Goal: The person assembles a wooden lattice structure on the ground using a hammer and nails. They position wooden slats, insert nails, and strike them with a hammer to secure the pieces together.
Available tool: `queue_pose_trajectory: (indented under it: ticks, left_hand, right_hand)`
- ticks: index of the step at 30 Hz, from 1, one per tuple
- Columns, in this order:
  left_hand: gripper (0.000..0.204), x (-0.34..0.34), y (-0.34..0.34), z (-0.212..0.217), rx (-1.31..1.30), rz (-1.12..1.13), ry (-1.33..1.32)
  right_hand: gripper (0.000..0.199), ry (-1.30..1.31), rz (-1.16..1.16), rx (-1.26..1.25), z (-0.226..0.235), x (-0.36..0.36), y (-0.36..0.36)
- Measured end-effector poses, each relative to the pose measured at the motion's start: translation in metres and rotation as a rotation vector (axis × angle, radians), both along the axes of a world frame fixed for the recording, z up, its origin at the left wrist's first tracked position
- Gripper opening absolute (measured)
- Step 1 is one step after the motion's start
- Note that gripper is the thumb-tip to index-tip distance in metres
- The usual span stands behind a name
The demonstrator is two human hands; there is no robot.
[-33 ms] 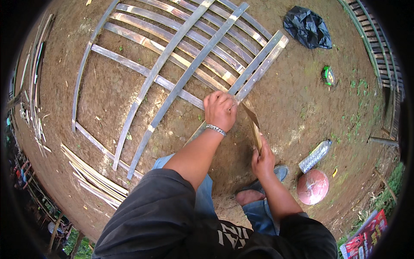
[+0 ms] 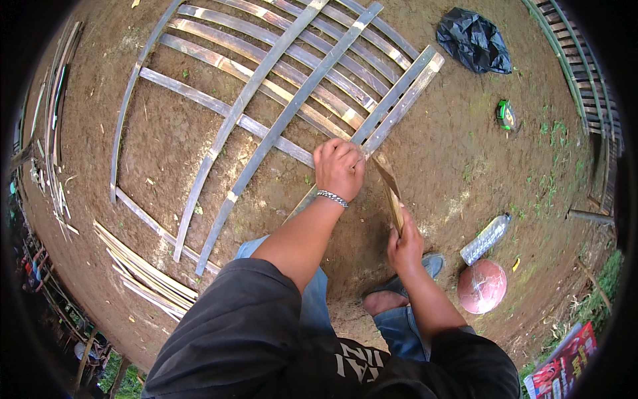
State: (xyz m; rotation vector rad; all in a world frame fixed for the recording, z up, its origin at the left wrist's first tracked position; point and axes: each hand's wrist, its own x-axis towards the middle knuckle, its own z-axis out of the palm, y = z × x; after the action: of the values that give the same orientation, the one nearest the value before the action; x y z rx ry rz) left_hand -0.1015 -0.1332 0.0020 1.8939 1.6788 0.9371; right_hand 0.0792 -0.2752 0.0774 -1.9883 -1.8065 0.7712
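Observation:
A lattice of bamboo slats [image 2: 243,118], crossed and joined, lies on the dirt ahead of me. My left hand [image 2: 339,171] is closed over its near right corner, fingers curled around the end of a bamboo slat [image 2: 302,203]. Whether a small piece is pinched there too is hidden. In my right hand [image 2: 406,245] is a wooden-handled tool with a flat brown blade [image 2: 386,178], gripped by the handle. The blade points up and left, its tip close to the lattice corner and just right of my left fingers.
Loose bamboo strips [image 2: 143,271] lie at the lower left, longer ones [image 2: 63,100] at the far left. To the right are a black plastic bag [image 2: 473,41], a green tape measure [image 2: 506,116], a plastic bottle [image 2: 486,239] and a pink ball [image 2: 482,286]. A slatted fence [image 2: 585,80] stands beyond.

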Motion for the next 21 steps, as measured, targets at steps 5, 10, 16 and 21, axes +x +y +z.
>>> queue_pose_trajectory:
  ticks: [5, 10, 16, 21]
  left_hand:
    - [0.009, 0.001, 0.002, 0.001, -0.007, -0.01, 0.015]
    - [0.009, -0.001, -0.001, -0.003, 0.001, -0.003, 0.034]
    - [0.007, -0.001, -0.001, 0.0, -0.031, -0.019, 0.019]
    - [0.006, 0.0, 0.003, 0.001, 0.004, -0.011, 0.005]
  right_hand:
    - [0.061, -0.049, -0.03, -0.155, 0.002, -0.002, 0.005]
    - [0.06, -0.059, -0.021, -0.227, 0.006, -0.004, 0.006]
    - [0.06, -0.012, -0.027, -0.207, 0.002, -0.003, 0.002]
    - [0.061, 0.031, -0.037, -0.127, -0.002, -0.003, 0.003]
